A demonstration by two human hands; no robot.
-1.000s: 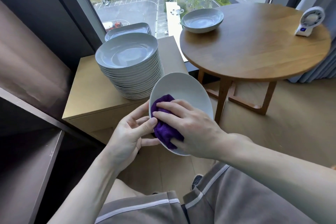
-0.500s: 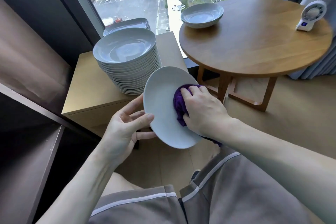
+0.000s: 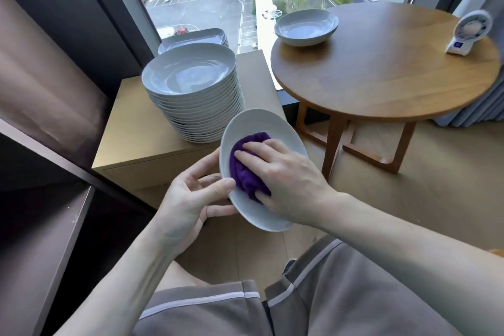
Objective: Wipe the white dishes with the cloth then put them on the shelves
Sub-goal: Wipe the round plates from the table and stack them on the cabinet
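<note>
**Wiping a dish held tilted in front of the stack**

The left hand [image 3: 188, 199] clasps the near rim of a white oval ceramic dish [image 3: 283, 131], thumb inside. The right hand [image 3: 283, 174], curled shut, presses a bunched purple cloth [image 3: 245, 169] into the bowl. The dish's long axis runs away-left to near-right, just before the stacked white dishes [image 3: 191, 90] on the tan bench [image 3: 131, 128]. The dark shelves [image 3: 41, 240], apparently bare, lie left of the stack, nearer the left hand.

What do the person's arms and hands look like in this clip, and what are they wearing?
Both forearms are bare to the frame edge: no sleeves show. The left hand and right hand wear no gloves, and no rings, watch or bracelet can be seen. The only clothing in view is a pair of grey shorts with a thin white stripe near each hem.
</note>
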